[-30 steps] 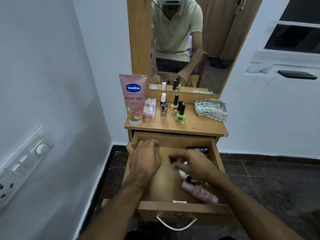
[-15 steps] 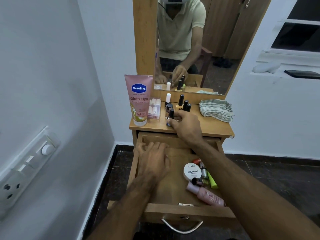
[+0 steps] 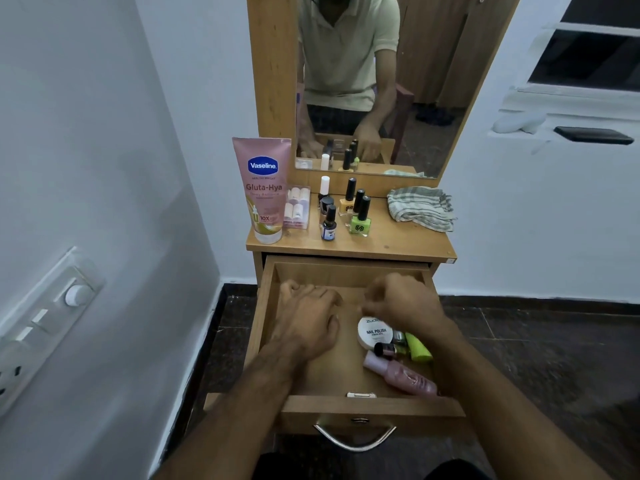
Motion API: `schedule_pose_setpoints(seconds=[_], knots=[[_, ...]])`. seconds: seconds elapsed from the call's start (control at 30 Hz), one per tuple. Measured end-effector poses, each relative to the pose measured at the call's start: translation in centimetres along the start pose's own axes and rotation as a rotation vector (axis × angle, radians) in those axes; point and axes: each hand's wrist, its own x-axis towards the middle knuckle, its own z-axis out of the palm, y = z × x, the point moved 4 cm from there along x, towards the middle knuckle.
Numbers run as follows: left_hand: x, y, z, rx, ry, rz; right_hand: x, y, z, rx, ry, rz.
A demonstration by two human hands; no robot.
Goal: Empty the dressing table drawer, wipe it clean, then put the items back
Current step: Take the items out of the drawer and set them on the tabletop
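The left hand (image 3: 304,317) was laid flat in the open drawer (image 3: 372,408); the right hand (image 3: 403,301) was held curled above the nail polish tub (image 3: 374,332), apparently gripping nothing.

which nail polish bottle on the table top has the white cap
The dark bottle at the back left of the cluster, nearest the mirror. Its tall cap is white; every other bottle standing there wears a black cap.

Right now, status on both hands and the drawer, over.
Left hand flat on drawer floor, holding nothing. Right hand curled above nail polish remover tub, grip unclear. Pink bottle and green tube not yet out. Nothing blocking.
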Motion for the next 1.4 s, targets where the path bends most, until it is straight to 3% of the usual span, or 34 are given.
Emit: schedule_pose_setpoints(seconds=[0.1, 0.33, 0.47, 0.6, 0.73, 0.83, 1.03, 1.27, 1.4], knots=[[0.0, -0.2, 0.0, -0.001, -0.023, -0.016, -1.5, 0.4, 2.5, -0.24, -0.025, 0.007], [-0.3, -0.1, -0.2, 0.011, -0.027, -0.033, -1.3, 0.0, 6.2, -0.356, 0.022, -0.061], [-0.2, -0.3, -0.3, -0.005, -0.009, -0.066, -1.3, 0.1, 6.0, -0.251, 0.094, -0.096], [-0.1, -0.6, -0.1, -0.005, -0.015, -0.097, -1.4, -0.1, 3.1, 0.116, 0.203, -0.09], [-0.1, -0.7, 0.0, -0.012, -0.022, -0.089, -0.8, 0.2, -2.1, 0.335, 0.453, -0.135], [-0.2, -0.5, 0.0, -0.017, -0.021, -0.069, 0.9, 0.9, -4.9, 0.32, 0.566, -0.115], [-0.1, -0.6, 0.1, -0.036, -0.012, -0.063, 4.4, 1.5, -5.2, 0.188, 0.473, -0.017], [-0.1, -0.6, 0.2, -0.058, -0.017, -0.053, 4.9, 1.1, -5.1, 0.196, 0.399, -0.101], [-0.1, -0.7, 0.3, -0.085, -0.017, -0.051, 1.1, 1.1, -4.8, 0.231, 0.592, -0.127]])
